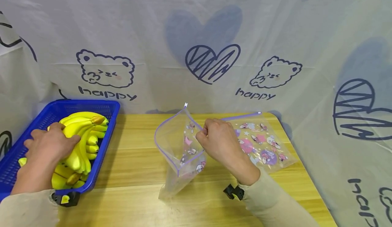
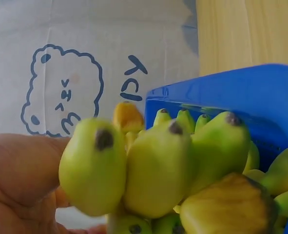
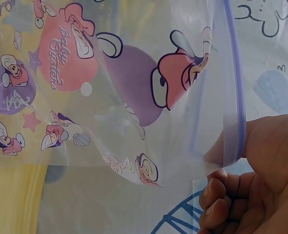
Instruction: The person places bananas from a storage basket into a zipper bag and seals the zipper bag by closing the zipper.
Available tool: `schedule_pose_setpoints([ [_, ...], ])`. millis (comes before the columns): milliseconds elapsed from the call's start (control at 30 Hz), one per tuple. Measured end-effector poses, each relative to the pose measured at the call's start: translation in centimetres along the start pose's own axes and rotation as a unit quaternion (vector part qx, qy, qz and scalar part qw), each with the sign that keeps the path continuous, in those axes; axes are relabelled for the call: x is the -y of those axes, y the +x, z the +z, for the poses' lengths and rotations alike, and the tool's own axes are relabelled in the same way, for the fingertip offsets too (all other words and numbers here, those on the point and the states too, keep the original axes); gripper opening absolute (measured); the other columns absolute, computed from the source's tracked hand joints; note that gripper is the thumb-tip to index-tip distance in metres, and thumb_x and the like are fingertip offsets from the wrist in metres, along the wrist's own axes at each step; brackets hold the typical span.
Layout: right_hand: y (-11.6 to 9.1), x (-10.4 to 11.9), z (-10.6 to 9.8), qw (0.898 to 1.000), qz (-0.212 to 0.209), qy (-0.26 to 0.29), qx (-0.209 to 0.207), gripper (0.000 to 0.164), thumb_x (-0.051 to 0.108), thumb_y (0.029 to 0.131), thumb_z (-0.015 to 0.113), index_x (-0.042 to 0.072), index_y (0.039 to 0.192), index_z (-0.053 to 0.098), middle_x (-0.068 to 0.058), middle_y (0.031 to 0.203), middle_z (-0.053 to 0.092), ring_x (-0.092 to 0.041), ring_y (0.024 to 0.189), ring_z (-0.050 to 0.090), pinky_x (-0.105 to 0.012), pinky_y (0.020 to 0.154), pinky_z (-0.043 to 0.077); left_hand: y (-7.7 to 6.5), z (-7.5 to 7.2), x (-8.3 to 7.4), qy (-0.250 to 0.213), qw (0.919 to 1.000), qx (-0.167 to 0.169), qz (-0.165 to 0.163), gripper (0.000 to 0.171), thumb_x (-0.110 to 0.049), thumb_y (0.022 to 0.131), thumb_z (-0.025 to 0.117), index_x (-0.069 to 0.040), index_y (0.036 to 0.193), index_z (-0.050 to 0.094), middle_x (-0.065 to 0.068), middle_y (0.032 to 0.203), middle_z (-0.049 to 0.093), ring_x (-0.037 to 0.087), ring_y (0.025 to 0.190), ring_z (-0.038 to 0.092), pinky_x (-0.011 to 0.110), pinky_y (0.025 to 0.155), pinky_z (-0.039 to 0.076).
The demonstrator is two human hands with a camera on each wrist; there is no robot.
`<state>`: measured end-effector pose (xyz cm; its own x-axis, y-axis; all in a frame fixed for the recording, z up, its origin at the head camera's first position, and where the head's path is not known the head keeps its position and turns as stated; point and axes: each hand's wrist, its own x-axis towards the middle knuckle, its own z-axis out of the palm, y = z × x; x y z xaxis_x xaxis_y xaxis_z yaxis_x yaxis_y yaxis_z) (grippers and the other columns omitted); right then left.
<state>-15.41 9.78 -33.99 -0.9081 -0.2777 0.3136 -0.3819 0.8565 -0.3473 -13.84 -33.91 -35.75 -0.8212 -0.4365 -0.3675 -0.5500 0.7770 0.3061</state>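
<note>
My left hand point(image 1: 50, 147) grips a bunch of yellow bananas point(image 1: 80, 136) in the blue basket point(image 1: 114, 121), its fingers over the left side of the bunch. Close up in the left wrist view, the bananas point(image 2: 158, 170) show greenish, dark-tipped ends beside the hand point(image 2: 24, 175). My right hand point(image 1: 225, 147) pinches the purple-edged rim of a clear zip bag point(image 1: 176, 181), whose mouth gapes toward the left. Cartoon figures, stars and shells are printed on this bag point(image 3: 119, 131) in the right wrist view. The fingertips inside its rim are partly hidden by the film.
More bananas point(image 1: 65, 171) lie lower in the basket. A second printed zip bag point(image 1: 260, 138) lies flat at the right of the wooden table point(image 1: 128, 172). A white cloth point(image 1: 147, 26) with bear and heart drawings hangs behind the table and along its sides.
</note>
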Motion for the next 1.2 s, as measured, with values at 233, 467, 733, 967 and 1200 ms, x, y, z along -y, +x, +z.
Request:
schedule_pose_setpoints([
  [233, -0.1, 0.0, 0.0, 1.000, -0.002, 0.001, 0.002, 0.021, 0.012, 0.083, 0.065, 0.013, 0.066, 0.052, 0.000, 0.063, 0.052, -0.022, 0.063, 0.050, -0.043, 0.079, 0.049, 0.1, 0.1, 0.4, -0.011, 0.9995, 0.016, 0.025, 0.107, -0.056, 0.103, 0.053, 0.013, 0.159, -0.006, 0.057, 0.150, 0.008, 0.075, 0.132, 0.021, 0.080, 0.106, 0.029],
  [467, -0.1, -0.2, 0.0, 1.000, -0.012, 0.000, -0.008, 0.020, 0.012, 0.082, 0.065, 0.013, 0.066, 0.053, 0.001, 0.064, 0.053, -0.022, 0.063, 0.050, -0.042, 0.076, 0.050, 0.4, -0.1, -0.9, 0.026, 0.9984, -0.012, 0.048, 0.120, -0.051, 0.096, 0.068, 0.029, 0.150, -0.003, 0.060, 0.145, 0.007, 0.077, 0.134, 0.012, 0.082, 0.111, 0.022],
  [733, -0.1, -0.2, 0.0, 1.000, -0.018, -0.001, -0.017, 0.018, 0.012, 0.081, 0.065, 0.014, 0.066, 0.054, 0.001, 0.064, 0.053, -0.021, 0.063, 0.051, -0.044, 0.078, 0.051, 0.4, -0.1, -2.2, 0.081, 0.9963, 0.026, 0.005, 0.116, -0.055, 0.099, 0.060, 0.028, 0.150, -0.004, 0.063, 0.144, 0.003, 0.079, 0.134, 0.009, 0.079, 0.112, 0.023],
  [967, -0.2, -0.3, 0.0, 1.000, -0.017, -0.002, -0.018, 0.018, 0.012, 0.080, 0.065, 0.014, 0.067, 0.055, 0.001, 0.064, 0.054, -0.021, 0.063, 0.051, -0.045, 0.078, 0.051, 0.5, -0.1, -2.1, 0.077, 0.9961, 0.043, -0.007, 0.123, -0.062, 0.101, 0.053, 0.030, 0.146, -0.016, 0.064, 0.146, -0.007, 0.076, 0.141, 0.004, 0.076, 0.119, 0.019],
  [1200, -0.2, -0.3, 0.0, 1.000, -0.017, -0.001, -0.018, 0.017, 0.012, 0.081, 0.065, 0.013, 0.067, 0.055, 0.002, 0.064, 0.053, -0.021, 0.062, 0.050, -0.045, 0.078, 0.051, 0.8, 0.1, -2.0, 0.103, 0.9947, 0.000, -0.002, 0.118, -0.061, 0.104, 0.048, 0.036, 0.143, -0.006, 0.064, 0.145, 0.004, 0.073, 0.140, 0.015, 0.071, 0.120, 0.025],
])
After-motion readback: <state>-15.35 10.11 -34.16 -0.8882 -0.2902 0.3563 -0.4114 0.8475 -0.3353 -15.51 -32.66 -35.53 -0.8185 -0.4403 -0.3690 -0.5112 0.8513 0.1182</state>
